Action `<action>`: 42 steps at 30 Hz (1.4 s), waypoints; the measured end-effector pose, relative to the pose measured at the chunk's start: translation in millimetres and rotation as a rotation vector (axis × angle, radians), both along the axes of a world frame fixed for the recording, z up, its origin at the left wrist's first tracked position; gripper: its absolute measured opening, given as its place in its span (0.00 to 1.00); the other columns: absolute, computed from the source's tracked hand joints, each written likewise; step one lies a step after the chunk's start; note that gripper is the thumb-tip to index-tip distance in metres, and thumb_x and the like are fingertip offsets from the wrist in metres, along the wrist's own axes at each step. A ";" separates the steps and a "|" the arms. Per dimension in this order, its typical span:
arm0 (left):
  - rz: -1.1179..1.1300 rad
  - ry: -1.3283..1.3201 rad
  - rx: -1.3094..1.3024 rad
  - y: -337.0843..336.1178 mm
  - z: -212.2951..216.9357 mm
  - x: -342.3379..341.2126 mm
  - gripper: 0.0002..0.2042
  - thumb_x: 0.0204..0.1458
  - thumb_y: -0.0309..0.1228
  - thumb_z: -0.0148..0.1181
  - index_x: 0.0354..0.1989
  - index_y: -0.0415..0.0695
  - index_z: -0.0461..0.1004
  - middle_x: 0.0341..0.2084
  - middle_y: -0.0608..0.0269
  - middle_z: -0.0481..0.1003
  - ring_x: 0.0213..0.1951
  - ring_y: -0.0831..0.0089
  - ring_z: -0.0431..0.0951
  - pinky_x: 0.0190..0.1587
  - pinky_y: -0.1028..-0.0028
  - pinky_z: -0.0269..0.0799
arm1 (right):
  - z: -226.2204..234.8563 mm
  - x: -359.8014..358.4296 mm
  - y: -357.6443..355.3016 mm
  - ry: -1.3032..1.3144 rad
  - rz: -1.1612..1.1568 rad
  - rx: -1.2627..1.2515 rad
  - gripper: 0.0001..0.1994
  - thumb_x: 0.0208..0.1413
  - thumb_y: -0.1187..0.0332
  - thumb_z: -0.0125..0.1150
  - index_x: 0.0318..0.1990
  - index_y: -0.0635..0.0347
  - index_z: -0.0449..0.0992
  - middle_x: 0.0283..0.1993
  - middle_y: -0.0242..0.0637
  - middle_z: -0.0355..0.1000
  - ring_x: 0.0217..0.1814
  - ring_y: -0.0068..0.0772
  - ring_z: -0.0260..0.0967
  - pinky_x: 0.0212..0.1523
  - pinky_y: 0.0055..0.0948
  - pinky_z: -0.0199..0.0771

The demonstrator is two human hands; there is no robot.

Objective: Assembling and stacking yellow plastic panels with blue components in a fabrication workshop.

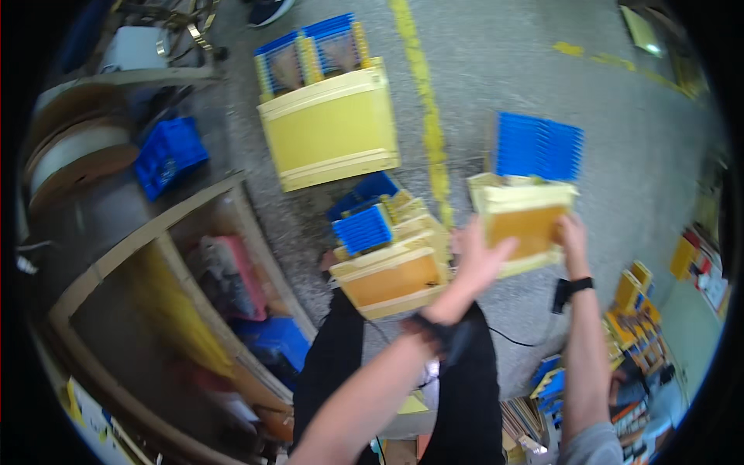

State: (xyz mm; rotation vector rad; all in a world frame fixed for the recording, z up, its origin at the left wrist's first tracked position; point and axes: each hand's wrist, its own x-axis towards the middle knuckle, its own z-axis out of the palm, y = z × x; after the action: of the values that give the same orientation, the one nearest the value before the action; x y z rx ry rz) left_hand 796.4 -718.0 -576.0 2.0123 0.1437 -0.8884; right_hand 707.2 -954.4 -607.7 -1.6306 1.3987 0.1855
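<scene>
Right of centre, both hands are on a pale-yellow block with a brown front panel (528,234). My left hand (479,252) grips its left edge, thumb across the front. At the opposite edge, my right hand (572,236) has its fingers curled around the side. A blue ribbed piece (539,146) adjoins the far side of this block. Close to my knees, a similar yellow block with a brown face (391,283) carries a smaller blue ribbed piece (362,230). I wear a dark band on each wrist.
A larger yellow block (333,132) with blue and yellow ends stands farther off, beside a yellow floor line (422,85). At left are a wooden-edged shelf (147,232), a blue bin (170,155) and a large spool (81,155). A black cable (511,341) lies near my legs.
</scene>
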 end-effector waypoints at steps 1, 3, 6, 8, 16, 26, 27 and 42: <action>0.004 0.396 -0.327 -29.6 4.1 5.9 0.35 0.45 0.39 0.67 0.59 0.32 0.63 0.59 0.31 0.63 0.62 0.46 0.65 0.61 0.61 0.62 | -11.5 -47.1 -39.3 0.038 -0.077 0.060 0.10 0.53 0.64 0.56 0.36 0.61 0.74 0.25 0.29 0.70 0.26 0.22 0.67 0.26 0.26 0.67; -0.061 0.571 -0.272 -66.7 -38.6 -15.3 0.44 0.44 0.39 0.66 0.67 0.29 0.51 0.62 0.27 0.59 0.66 0.43 0.59 0.67 0.63 0.57 | -35.0 -83.1 -77.5 -0.063 -0.110 0.122 0.07 0.55 0.67 0.53 0.37 0.59 0.72 0.25 0.27 0.67 0.23 0.20 0.63 0.22 0.24 0.62; -0.045 0.566 -0.070 -93.2 -91.2 -48.0 0.49 0.44 0.40 0.66 0.69 0.27 0.43 0.66 0.28 0.52 0.69 0.43 0.54 0.69 0.63 0.52 | -95.0 -105.0 -88.6 -0.076 -0.151 0.172 0.08 0.55 0.69 0.52 0.40 0.60 0.73 0.27 0.28 0.68 0.23 0.21 0.62 0.23 0.24 0.62; -0.051 0.612 -0.024 -103.6 -112.4 -53.8 0.51 0.44 0.40 0.66 0.70 0.26 0.40 0.67 0.29 0.49 0.70 0.43 0.51 0.70 0.63 0.51 | -119.7 -109.1 -100.1 -0.036 -0.196 0.142 0.09 0.54 0.70 0.52 0.42 0.60 0.73 0.28 0.28 0.68 0.23 0.21 0.62 0.24 0.25 0.62; 0.006 0.373 -0.085 -99.9 -140.2 -47.4 0.44 0.49 0.38 0.65 0.68 0.29 0.48 0.62 0.33 0.61 0.65 0.50 0.62 0.66 0.63 0.58 | -125.0 -79.6 -123.8 0.446 0.200 -0.345 0.12 0.52 0.68 0.55 0.39 0.68 0.75 0.34 0.41 0.76 0.37 0.33 0.74 0.36 0.34 0.71; 0.322 -0.778 0.767 221.6 -84.8 277.3 0.29 0.57 0.44 0.56 0.56 0.28 0.65 0.51 0.36 0.70 0.53 0.42 0.71 0.60 0.55 0.63 | 4.4 278.7 186.3 -0.231 0.617 -0.063 0.15 0.52 0.66 0.55 0.41 0.69 0.79 0.42 0.57 0.77 0.48 0.60 0.74 0.50 0.38 0.75; 0.435 -0.551 0.686 220.1 -93.6 297.4 0.31 0.57 0.47 0.55 0.56 0.28 0.66 0.51 0.35 0.71 0.54 0.43 0.72 0.60 0.56 0.63 | -20.6 296.0 197.6 -0.246 0.640 -0.181 0.15 0.51 0.68 0.53 0.39 0.71 0.78 0.42 0.61 0.76 0.50 0.61 0.74 0.52 0.43 0.74; 0.466 -0.359 -0.394 90.3 29.3 189.1 0.13 0.58 0.26 0.56 0.50 0.38 0.65 0.45 0.58 0.70 0.46 0.73 0.72 0.50 0.71 0.70 | -18.5 194.8 146.8 -0.203 0.060 0.006 0.16 0.45 0.68 0.58 0.40 0.69 0.79 0.32 0.47 0.79 0.33 0.38 0.77 0.36 0.36 0.75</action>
State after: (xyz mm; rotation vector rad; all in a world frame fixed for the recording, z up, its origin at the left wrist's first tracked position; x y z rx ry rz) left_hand 985.5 -627.7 -546.8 1.6358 0.2058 -0.2308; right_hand 902.0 -807.5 -626.2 -1.6393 1.1953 0.0568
